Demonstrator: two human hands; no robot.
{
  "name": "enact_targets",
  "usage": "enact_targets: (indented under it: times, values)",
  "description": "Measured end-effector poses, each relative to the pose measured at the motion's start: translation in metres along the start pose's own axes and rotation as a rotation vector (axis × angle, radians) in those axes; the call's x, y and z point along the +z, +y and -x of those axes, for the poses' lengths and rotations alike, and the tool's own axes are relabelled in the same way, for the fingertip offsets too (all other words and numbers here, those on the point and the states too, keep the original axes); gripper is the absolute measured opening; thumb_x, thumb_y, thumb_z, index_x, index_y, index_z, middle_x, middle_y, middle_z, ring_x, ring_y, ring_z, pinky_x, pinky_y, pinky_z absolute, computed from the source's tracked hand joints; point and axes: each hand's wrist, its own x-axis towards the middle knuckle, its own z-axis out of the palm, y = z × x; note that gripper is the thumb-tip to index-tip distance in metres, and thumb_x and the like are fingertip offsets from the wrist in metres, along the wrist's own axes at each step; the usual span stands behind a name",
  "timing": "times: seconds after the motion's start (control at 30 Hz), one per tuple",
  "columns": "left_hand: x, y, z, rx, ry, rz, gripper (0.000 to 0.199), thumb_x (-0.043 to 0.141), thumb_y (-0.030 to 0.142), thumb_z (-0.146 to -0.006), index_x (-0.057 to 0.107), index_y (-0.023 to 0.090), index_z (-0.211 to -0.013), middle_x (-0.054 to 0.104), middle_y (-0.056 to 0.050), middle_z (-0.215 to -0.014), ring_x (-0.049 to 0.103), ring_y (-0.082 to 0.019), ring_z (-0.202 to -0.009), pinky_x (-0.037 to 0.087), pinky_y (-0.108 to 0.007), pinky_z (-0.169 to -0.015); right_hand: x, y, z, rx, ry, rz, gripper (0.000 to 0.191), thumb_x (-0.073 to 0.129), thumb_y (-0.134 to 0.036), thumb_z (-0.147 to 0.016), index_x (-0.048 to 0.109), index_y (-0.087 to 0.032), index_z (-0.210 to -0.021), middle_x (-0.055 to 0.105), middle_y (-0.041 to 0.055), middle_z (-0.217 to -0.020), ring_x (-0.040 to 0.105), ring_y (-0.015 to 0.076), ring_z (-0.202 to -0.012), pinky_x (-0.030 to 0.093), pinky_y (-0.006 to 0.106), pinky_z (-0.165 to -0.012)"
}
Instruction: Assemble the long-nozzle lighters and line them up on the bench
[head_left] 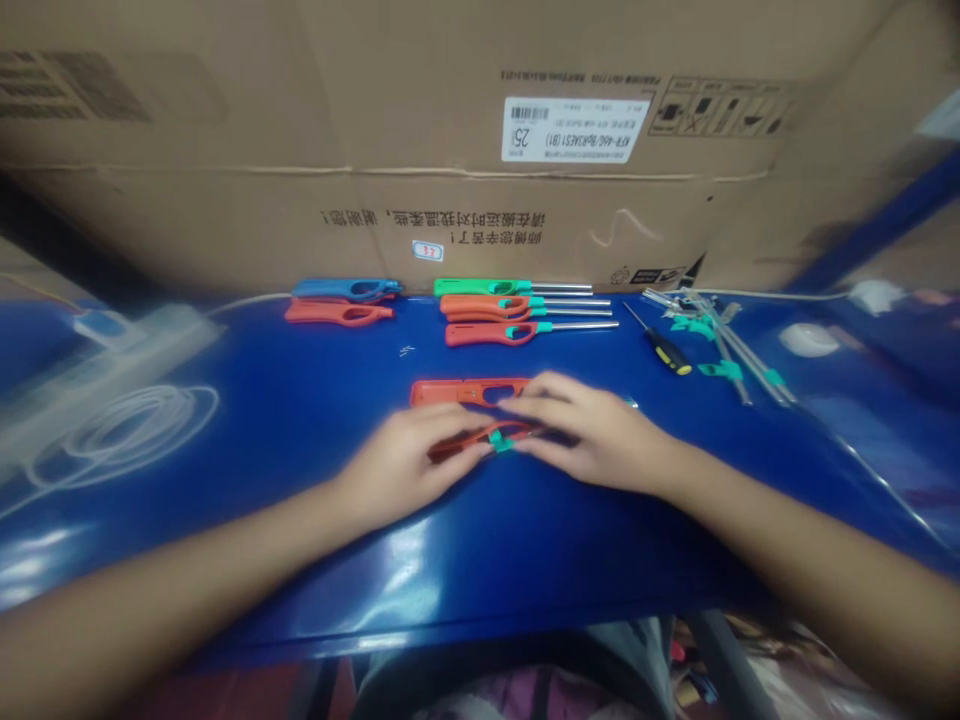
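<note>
Near the middle of the blue table, my left hand is closed on a red lighter casing. A small green part sits at the casing between my two hands. The fingers of my right hand are closed round the casing's right end, partly hiding it. Just behind my hands lies another red casing half, its inner side up, its right end covered by my right fingers.
Assembled lighters lie at the back, with blue and red casings to their left. A screwdriver, metal tubes with green parts and a white cable coil flank the work area. A cardboard wall stands behind.
</note>
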Motion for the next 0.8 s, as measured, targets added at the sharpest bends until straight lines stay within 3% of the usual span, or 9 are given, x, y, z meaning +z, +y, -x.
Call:
enact_targets:
  times: [0.07,0.13,0.2,0.3,0.43,0.8]
  values:
    - [-0.002,-0.002,0.001,0.009,0.000,-0.036,0.028,0.064,0.027,-0.096,0.069,0.021,-0.123,0.076,-0.005,-0.111,0.072,-0.018,-0.098,0.058,-0.029,-0.086,-0.016,0.015,0.000,0.076,0.205,-0.011,0.026,0.061,-0.034,-0.096,0.067,-0.023,-0.119,0.067,0.0062,-0.104,0.060,0.0129,-0.068,0.053,0.027,-0.063]
    - [-0.004,-0.005,0.001,0.023,-0.012,-0.088,0.033,0.063,0.028,-0.097,0.067,0.021,-0.129,0.076,-0.006,-0.113,0.071,-0.020,-0.101,0.057,-0.032,-0.090,-0.032,0.041,0.003,0.207,0.393,0.128,0.017,0.058,-0.029,-0.095,0.071,-0.021,-0.104,0.067,0.0061,-0.096,0.056,0.0139,-0.063,0.051,0.030,-0.062]
    - [-0.007,-0.006,0.001,0.026,-0.042,-0.149,0.037,0.062,0.030,-0.097,0.064,0.022,-0.133,0.074,-0.008,-0.117,0.070,-0.022,-0.106,0.057,-0.037,-0.094,-0.047,0.072,0.012,0.386,0.446,0.296,0.018,0.057,-0.027,-0.092,0.072,-0.020,-0.098,0.066,0.0075,-0.094,0.056,0.0164,-0.064,0.052,0.035,-0.067]
    - [-0.012,-0.006,0.001,0.023,-0.092,-0.223,0.044,0.063,0.034,-0.096,0.061,0.022,-0.138,0.072,-0.009,-0.122,0.068,-0.026,-0.111,0.055,-0.043,-0.098,-0.059,0.119,0.031,0.697,0.312,0.489,0.029,0.058,-0.024,-0.084,0.073,-0.017,-0.109,0.064,0.0155,-0.111,0.063,0.0296,-0.093,0.053,0.045,-0.085]
    - [-0.017,-0.003,0.000,0.045,-0.129,-0.252,0.048,0.064,0.035,-0.092,0.060,0.022,-0.138,0.070,-0.010,-0.126,0.066,-0.028,-0.115,0.054,-0.047,-0.101,-0.062,0.159,0.051,1.026,0.097,0.557,0.044,0.055,-0.022,-0.083,0.068,-0.018,-0.125,0.057,0.0191,-0.133,0.054,0.0435,-0.118,0.049,0.057,-0.092]
    - [-0.015,-0.005,0.002,0.129,-0.190,-0.152,0.048,0.055,0.018,-0.095,0.055,0.024,-0.142,0.069,-0.009,-0.127,0.063,-0.024,-0.119,0.054,-0.041,-0.102,-0.060,0.188,0.061,1.033,0.094,0.504,0.033,0.053,-0.025,-0.088,0.069,-0.017,-0.116,0.065,0.0187,-0.126,0.058,0.0376,-0.117,0.050,0.054,-0.092]
